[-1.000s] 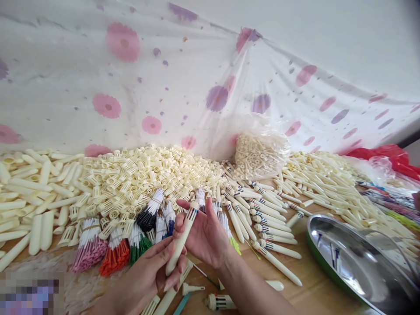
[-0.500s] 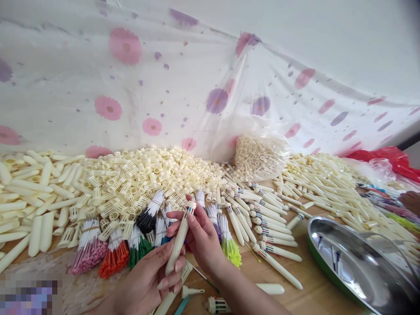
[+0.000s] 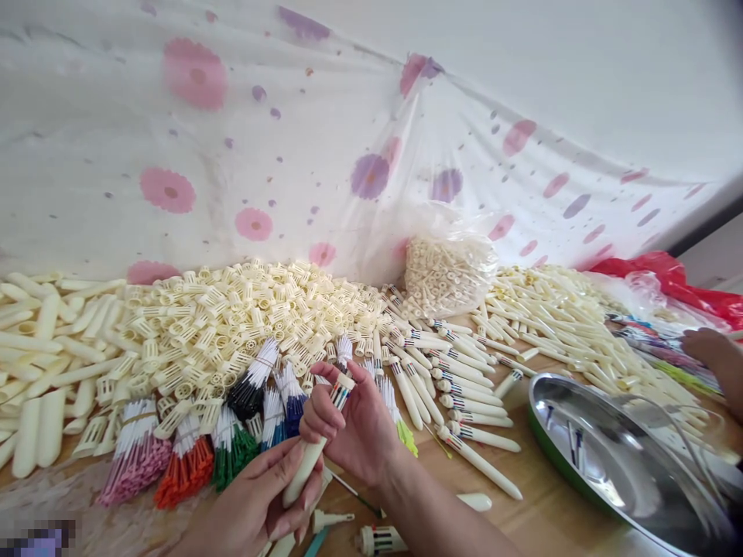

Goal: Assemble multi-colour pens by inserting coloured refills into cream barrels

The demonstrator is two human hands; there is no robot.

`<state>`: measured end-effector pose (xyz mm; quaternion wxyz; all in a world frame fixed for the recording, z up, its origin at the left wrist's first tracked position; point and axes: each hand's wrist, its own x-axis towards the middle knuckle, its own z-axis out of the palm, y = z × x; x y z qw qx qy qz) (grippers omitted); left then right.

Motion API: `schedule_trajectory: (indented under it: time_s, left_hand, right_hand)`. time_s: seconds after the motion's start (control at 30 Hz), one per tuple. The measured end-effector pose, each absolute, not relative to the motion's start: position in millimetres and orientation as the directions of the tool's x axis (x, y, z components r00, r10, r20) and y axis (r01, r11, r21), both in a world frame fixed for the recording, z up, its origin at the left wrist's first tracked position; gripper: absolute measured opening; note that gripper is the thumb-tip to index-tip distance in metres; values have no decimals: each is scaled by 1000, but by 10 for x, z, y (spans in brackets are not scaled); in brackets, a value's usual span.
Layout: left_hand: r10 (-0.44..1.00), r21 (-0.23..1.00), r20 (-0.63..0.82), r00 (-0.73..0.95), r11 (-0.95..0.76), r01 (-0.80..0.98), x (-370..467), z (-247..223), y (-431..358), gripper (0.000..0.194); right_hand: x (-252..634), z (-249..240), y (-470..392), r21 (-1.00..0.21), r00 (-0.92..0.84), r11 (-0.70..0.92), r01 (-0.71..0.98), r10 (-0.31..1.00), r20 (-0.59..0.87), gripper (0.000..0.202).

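A cream multicolour pen (image 3: 304,469) is held at a slant between my two hands. My left hand (image 3: 264,486) is closed round its lower barrel. Higher up, my right hand (image 3: 367,422) has its fingers wrapped about the slotted top, where coloured sliders show. Just behind the hands lie bundles of refills: black (image 3: 254,379), blue (image 3: 295,398), green (image 3: 231,449), red (image 3: 184,460) and pink (image 3: 132,456). The yellow refills (image 3: 406,437) are partly hidden by my right hand. To the right, several similar pens (image 3: 473,410) lie in a row.
Slotted cream caps (image 3: 232,309) form a heap at the back, with cream barrels (image 3: 52,333) at left and right. A clear bag (image 3: 450,271) of small parts leans on the flowered sheet. A metal bowl (image 3: 615,472) stands front right; another person's hand (image 3: 711,352) is beyond it.
My right hand has turned and now wraps round the top of the pen instead of pinching it. The view has swung slightly right, and the other person's hand shows more.
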<state>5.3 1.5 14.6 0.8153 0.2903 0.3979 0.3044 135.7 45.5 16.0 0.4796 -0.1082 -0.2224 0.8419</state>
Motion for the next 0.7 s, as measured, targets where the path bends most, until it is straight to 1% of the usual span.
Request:
schedule_trajectory:
  time_s: [0.1,0.13,0.23,0.33,0.37,0.43,0.53,0.6,0.63,0.7]
  left_hand:
    - [719,694,-467,514,659,-290,18,151,23,39]
    - [720,690,-467,514,660,-297,3,146,26,37]
    - [714,680,-466,522,667,-305,-45,128,35,35]
    - [737,690,-478,477,652,-315,-78,111,48,34]
    - [762,716,-476,438,625,-309,-84,101,55,33]
    - [826,808,-440,352,535,-247,-94,65,68,30]
    - [926,947,-286,248,312,-73,-102,-10,77,26]
    - [976,985,-174,132,171,32,-99,-33,81,17]
    - [987,989,-135,83,129,78,-97,-28,86,13]
    - [994,982,-107,36,100,161,-102,3,112,11]
  right_hand:
    - [1342,141,461,-457,-512,-446,-769,859,23,43]
    - [1341,133,466,-453,-509,-447,-771,861,17,43]
    - [1346,104,485,-469,-462,-400,-787,886,19,31]
    - [1341,71,499,-545,-387,-312,-778,922,26,24]
    - [1334,62,502,-570,-365,-288,-769,931,22,24]
    - [1315,47,506,-600,-325,-252,-759,946,14,26]
    - [1281,32,509,-613,-284,-217,-760,959,11,26]
    - [1257,21,504,-631,-255,-198,-751,967,0,27]
    - [1244,15,498,-644,-244,-197,-739,970,-17,28]
    - [1224,5,482,-676,-234,-206,-708,971,-50,33]
